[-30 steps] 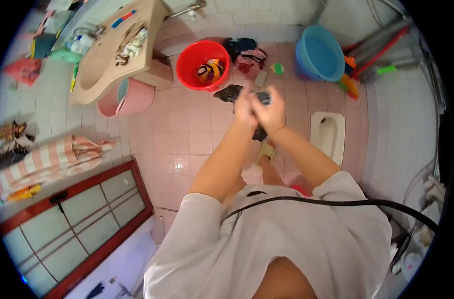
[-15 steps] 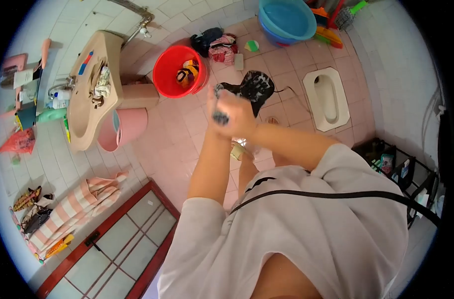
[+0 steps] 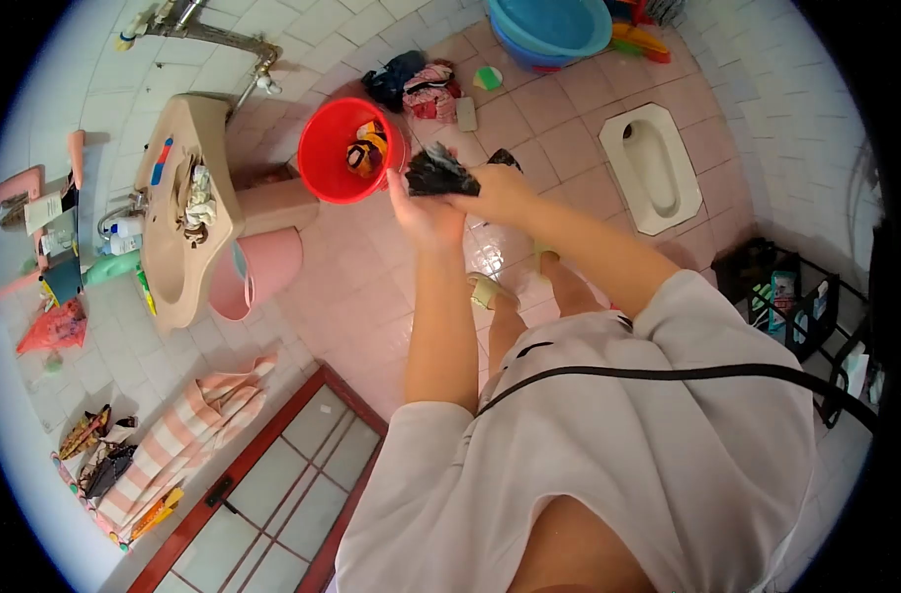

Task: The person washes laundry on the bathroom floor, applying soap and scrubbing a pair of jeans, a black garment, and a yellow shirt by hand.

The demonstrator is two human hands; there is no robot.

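A dark, grey-patterned cloth (image 3: 438,176) is bunched up between my hands, above the tiled floor. My left hand (image 3: 426,211) supports it from below, thumb apart and palm turned up; the cloth partly hides its fingers. My right hand (image 3: 505,195) is closed on the cloth's right side, and a small dark patch of similar cloth shows just beyond that hand. Close by on the far left stands a red bucket (image 3: 317,153) with a yellow, dark and white cloth (image 3: 367,148) inside.
Dark and pink-patterned clothes (image 3: 429,91) lie on the floor behind the bucket. A blue basin (image 3: 552,28) sits at the back, and a squat toilet (image 3: 652,170) is set in the floor at right. On the left are a sink (image 3: 164,262) and a pink bin (image 3: 272,269).
My hands were clasped around the cloth, with much of it hanging to the right. Now they are less tightly together, and the cloth is bunched over my left palm. The view has shifted slightly.
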